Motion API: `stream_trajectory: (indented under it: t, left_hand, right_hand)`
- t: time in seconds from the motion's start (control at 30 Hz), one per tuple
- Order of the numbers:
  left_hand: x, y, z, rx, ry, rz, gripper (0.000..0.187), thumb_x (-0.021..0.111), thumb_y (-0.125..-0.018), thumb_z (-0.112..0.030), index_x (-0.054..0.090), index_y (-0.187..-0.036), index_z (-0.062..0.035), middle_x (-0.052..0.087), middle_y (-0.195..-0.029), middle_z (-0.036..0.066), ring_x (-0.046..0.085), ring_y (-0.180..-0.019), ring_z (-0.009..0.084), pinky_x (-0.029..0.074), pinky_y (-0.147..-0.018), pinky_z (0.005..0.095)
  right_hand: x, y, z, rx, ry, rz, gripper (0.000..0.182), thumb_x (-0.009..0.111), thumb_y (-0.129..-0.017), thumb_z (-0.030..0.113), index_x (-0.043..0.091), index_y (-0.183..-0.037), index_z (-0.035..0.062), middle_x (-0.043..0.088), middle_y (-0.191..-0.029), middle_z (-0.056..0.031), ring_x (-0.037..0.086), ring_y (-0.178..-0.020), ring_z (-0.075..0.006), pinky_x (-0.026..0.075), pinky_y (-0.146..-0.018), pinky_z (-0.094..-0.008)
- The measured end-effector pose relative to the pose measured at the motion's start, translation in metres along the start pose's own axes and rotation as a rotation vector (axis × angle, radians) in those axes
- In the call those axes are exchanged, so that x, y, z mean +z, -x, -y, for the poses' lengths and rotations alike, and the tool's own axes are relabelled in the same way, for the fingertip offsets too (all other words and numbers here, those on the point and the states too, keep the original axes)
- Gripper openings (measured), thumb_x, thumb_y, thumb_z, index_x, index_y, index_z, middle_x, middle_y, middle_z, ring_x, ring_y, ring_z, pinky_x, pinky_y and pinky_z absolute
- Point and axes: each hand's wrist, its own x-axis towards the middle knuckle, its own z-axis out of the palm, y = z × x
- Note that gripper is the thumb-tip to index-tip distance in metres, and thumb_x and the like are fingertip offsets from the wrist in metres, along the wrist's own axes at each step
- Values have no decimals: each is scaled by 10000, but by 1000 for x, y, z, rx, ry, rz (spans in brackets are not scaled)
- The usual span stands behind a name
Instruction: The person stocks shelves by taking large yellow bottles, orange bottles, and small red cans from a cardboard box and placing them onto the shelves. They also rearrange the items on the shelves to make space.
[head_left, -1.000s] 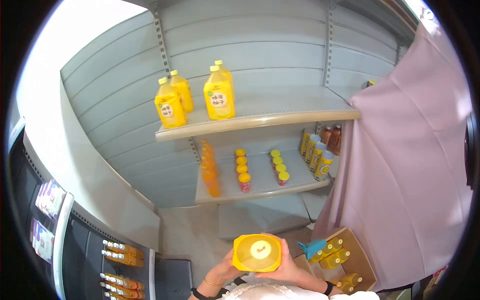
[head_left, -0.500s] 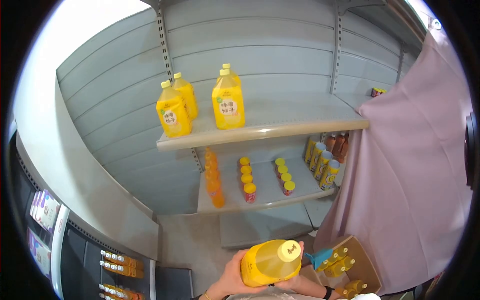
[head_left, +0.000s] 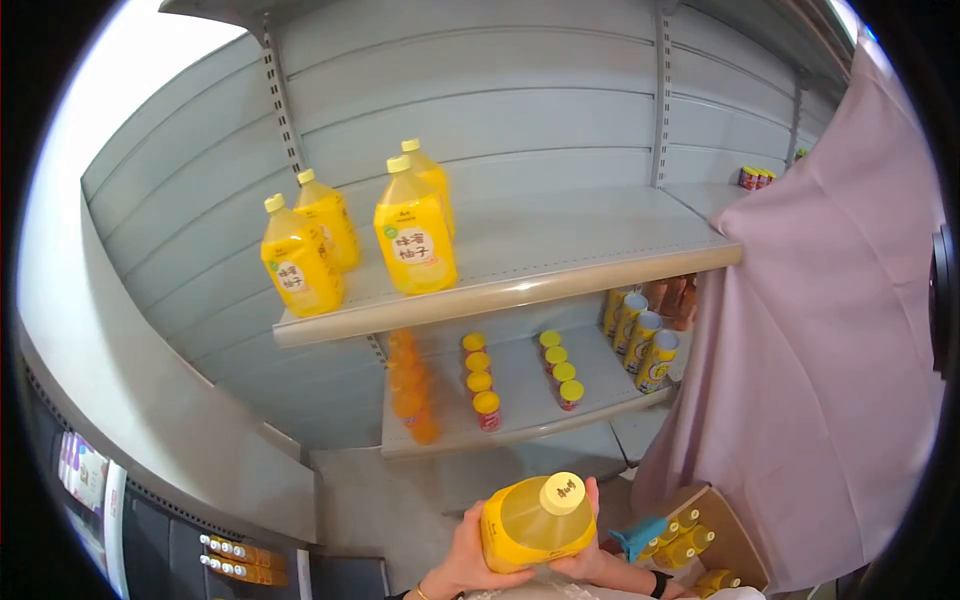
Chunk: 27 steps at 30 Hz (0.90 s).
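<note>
A large yellow juice bottle (head_left: 535,528) with a pale yellow cap is held between both hands, its cap tilted up toward me. My left hand (head_left: 468,556) wraps its left side, and my right hand (head_left: 592,548) grips its right side. The fingers behind and under the bottle are partly hidden. Ahead, matching yellow bottles stand on the upper shelf (head_left: 560,235) in two columns. A front bottle (head_left: 300,265) is at the left end, and another front bottle (head_left: 415,235) stands to its right, each with one behind it.
The lower shelf (head_left: 540,435) carries orange soda bottles (head_left: 410,390), rows of small lidded jars (head_left: 486,405) and tall yellow cans (head_left: 657,362). A cardboard box (head_left: 745,535) of yellow bottles sits low right. A pink curtain (head_left: 800,370) hangs at right. Amber bottles (head_left: 245,562) fill a dark rack at lower left.
The view has shifted closer to the shelves, and the upper-shelf bottles appear larger and further left. Both hands still hold the yellow bottle, slightly more to the left in view.
</note>
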Motion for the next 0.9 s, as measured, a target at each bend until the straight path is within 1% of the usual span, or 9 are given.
stream_trajectory:
  t: [0.03,0.1,0.17,0.23,0.27,0.33,0.4,0.5,0.9]
  left_hand:
    - [4,-1,0,2,9,3,988,881,-562,-325,289,-1282,5,504,-1190,181,544,-1086,304,428,-914,396]
    - [6,-15,-12,-242,70,80,1047,884,-567,-352,278,-1356,-25,447,-1299,158,450,-1200,276,355,-1008,409]
    - [4,-26,-1,-257,102,103,1051,885,-562,-359,281,-1352,-18,443,-1300,168,447,-1203,281,352,-1009,414]
    - [3,-29,10,-287,152,122,1054,886,-558,-366,284,-1348,-12,439,-1301,177,445,-1205,287,349,-1010,419]
    - [4,-34,17,-254,185,71,1066,888,-552,-369,280,-1352,-13,432,-1309,171,437,-1211,283,338,-1018,422]
    - [1,-40,35,-221,219,20,1079,891,-545,-371,275,-1356,-15,425,-1318,166,428,-1217,279,328,-1026,425]
    - [-13,-63,43,44,69,31,968,839,-647,-345,279,-1359,-3,463,-1283,210,496,-1164,299,399,-961,398]
    - [-40,-101,48,1,30,157,951,871,-575,-330,316,-1264,18,511,-1178,187,559,-1068,303,442,-902,385]
    - [-86,-163,76,24,69,312,890,876,-539,-371,442,-1221,2,569,-1128,182,596,-1001,311,467,-875,377]
  right_hand:
    - [-5,2,-3,35,-21,-26,1252,794,-723,276,-233,-1429,161,245,-1453,-145,313,-1327,-264,281,-1077,-454]
    - [-19,17,-32,-14,-74,-56,1249,792,-722,280,-228,-1430,147,235,-1457,-146,303,-1332,-262,278,-1079,-453]
    - [-25,10,-44,-68,-140,-92,1246,790,-721,283,-224,-1430,133,226,-1460,-148,293,-1337,-260,274,-1081,-452]
    - [-28,-4,-33,27,48,-142,1256,783,-727,283,-253,-1415,106,220,-1463,-145,295,-1336,-258,272,-1081,-449]
    - [-17,-19,-28,-34,-130,-286,1175,814,-697,279,-56,-1459,71,338,-1405,-153,364,-1295,-262,310,-1060,-437]
    - [-20,-31,-35,-30,-90,-215,1147,797,-708,301,-38,-1459,71,342,-1402,-153,366,-1292,-264,308,-1060,-437]
    - [-23,-48,-46,-34,-82,-167,1119,781,-718,322,-21,-1458,71,346,-1399,-153,368,-1290,-266,307,-1060,-438]
    - [-21,-72,-55,-40,-93,-134,1080,756,-734,354,5,-1457,71,352,-1395,-153,370,-1286,-269,304,-1061,-439]
    - [-16,-110,-63,50,-55,-88,947,656,-797,482,109,-1453,70,374,-1379,-153,381,-1270,-282,293,-1062,-443]
